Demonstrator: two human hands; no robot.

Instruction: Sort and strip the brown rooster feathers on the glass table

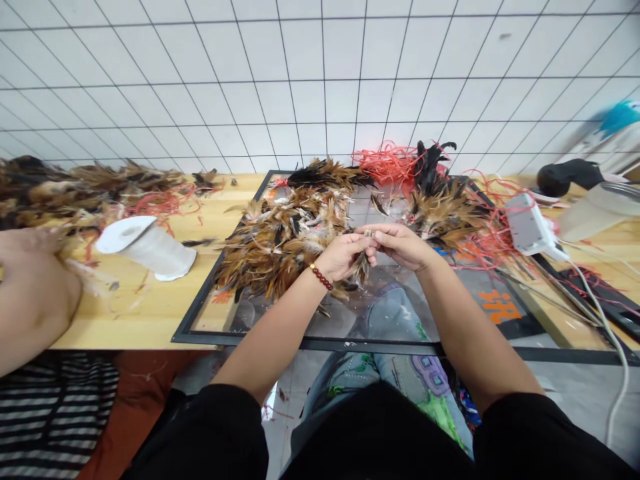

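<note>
My left hand [346, 255], with a dark red bead bracelet [321, 277] at the wrist, pinches a small bunch of brown feathers [362, 269] whose tips point down. My right hand [399, 245] meets it at the quill end, thumb and fingers closed on the same bunch. Both hands are above the glass panel [320, 330] with its black frame. Just left of them lies a large heap of brown feathers [280, 247]. Another pile of brown feathers [445, 213] sits beyond my right hand. The quill tips are mostly hidden by my fingers.
Tangled red strips [387, 163] lie at the back. A white ribbon spool [150, 247] stands left, near a co-worker's arm [37, 293] and more feathers [80, 187]. To the right are a white power strip [533, 227] with a cable and a translucent container [600, 210]. A tiled wall [340, 60] closes the back.
</note>
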